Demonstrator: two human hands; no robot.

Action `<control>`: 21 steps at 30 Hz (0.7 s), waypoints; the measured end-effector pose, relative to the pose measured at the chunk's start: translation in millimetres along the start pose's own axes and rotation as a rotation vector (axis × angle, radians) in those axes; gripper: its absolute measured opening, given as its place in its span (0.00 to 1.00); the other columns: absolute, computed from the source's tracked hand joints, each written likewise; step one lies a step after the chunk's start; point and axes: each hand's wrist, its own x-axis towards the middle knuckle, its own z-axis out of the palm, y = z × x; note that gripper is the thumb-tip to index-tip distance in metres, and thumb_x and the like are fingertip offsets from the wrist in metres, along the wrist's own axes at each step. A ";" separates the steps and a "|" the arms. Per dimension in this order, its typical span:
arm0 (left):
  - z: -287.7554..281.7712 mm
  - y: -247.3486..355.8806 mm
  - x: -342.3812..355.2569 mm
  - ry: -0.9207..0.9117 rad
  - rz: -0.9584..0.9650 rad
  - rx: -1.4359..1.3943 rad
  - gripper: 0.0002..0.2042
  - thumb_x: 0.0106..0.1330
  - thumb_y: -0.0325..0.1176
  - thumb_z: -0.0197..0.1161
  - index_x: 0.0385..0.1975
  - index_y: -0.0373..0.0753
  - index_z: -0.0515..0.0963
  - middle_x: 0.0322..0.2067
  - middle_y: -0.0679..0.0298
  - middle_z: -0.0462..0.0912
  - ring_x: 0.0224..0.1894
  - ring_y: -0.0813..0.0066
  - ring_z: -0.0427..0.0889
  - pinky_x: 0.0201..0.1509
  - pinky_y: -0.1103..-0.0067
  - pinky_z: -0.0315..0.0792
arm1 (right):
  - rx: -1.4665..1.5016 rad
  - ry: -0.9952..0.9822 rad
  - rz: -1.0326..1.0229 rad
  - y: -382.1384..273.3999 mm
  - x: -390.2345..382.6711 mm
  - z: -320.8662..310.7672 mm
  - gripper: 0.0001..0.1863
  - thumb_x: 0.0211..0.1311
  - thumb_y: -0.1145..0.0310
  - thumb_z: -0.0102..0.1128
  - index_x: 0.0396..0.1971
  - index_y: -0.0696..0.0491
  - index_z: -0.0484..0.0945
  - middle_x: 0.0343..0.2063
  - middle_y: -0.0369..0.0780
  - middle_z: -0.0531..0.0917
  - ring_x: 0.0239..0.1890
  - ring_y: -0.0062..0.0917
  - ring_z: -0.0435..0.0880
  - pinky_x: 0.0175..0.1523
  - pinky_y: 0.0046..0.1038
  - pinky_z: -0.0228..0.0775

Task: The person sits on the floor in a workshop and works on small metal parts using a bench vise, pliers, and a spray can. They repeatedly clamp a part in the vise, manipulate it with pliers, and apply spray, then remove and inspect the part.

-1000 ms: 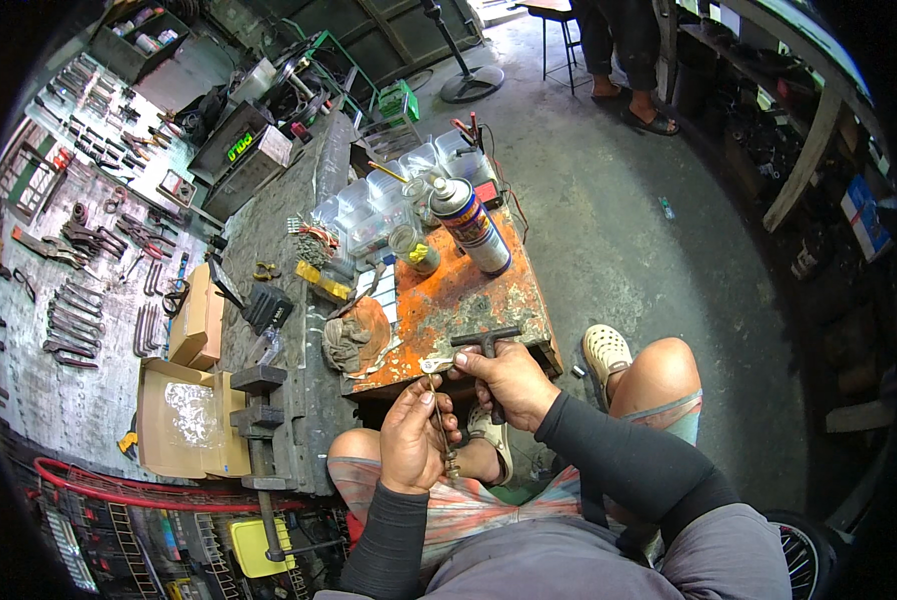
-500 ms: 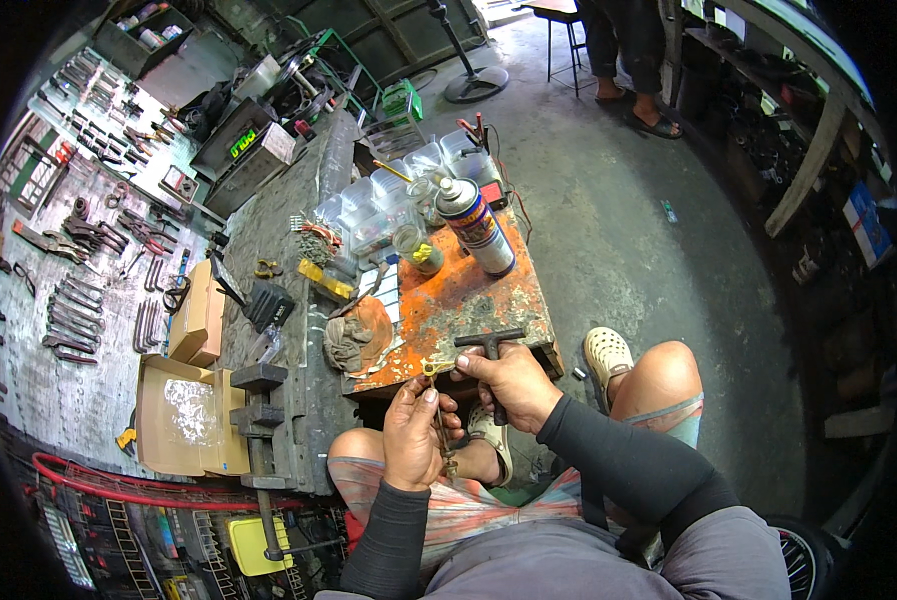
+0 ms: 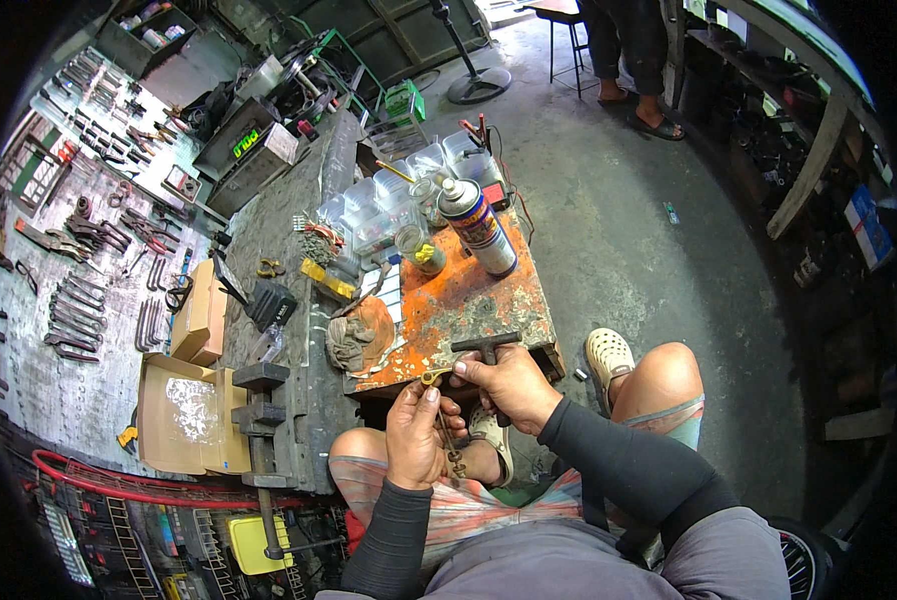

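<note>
My left hand is closed around a thin metal rod with nut-like fittings low down, hanging below my fingers. A brass-coloured ring-shaped end sticks out above the left thumb and forefinger. In my closed right hand is a dark T-handle tool, its crossbar above the fist and its shank passing down through the palm. The right thumb and forefinger reach to the side of the brass end; whether they grip it cannot be made out. Both hands are just before the near edge of the worn orange bench.
A spray can, a glass jar, clear plastic bins and a rag stand on the bench. Left are a vise, an open cardboard box and a tool board. A person's legs show far back.
The brass end has turned slightly between my fingers. The T-handle's crossbar has dipped and shifted a little left. Both hands keep their hold.
</note>
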 end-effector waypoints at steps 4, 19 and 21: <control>3.8 2.6 -0.8 0.010 0.011 0.011 0.09 0.85 0.37 0.61 0.56 0.42 0.79 0.31 0.68 0.84 0.29 0.77 0.84 0.32 0.77 0.84 | 0.004 -0.007 -0.018 2.3 1.9 -1.1 0.08 0.77 0.66 0.68 0.42 0.56 0.84 0.30 0.34 0.89 0.16 0.13 0.75 0.21 0.20 0.68; -0.2 -0.2 0.5 0.005 0.016 -0.010 0.10 0.84 0.36 0.61 0.57 0.41 0.78 0.32 0.66 0.84 0.28 0.77 0.85 0.32 0.77 0.85 | -0.005 -0.005 -0.026 3.9 1.3 0.3 0.10 0.77 0.65 0.69 0.43 0.58 0.85 0.31 0.35 0.89 0.16 0.14 0.75 0.20 0.21 0.67; -0.8 -1.3 0.8 0.006 0.028 -0.027 0.11 0.84 0.35 0.62 0.59 0.40 0.76 0.33 0.64 0.85 0.28 0.76 0.86 0.33 0.77 0.86 | -0.009 -0.001 -0.035 5.3 2.1 0.2 0.10 0.77 0.65 0.69 0.43 0.58 0.85 0.30 0.35 0.89 0.16 0.14 0.75 0.20 0.21 0.67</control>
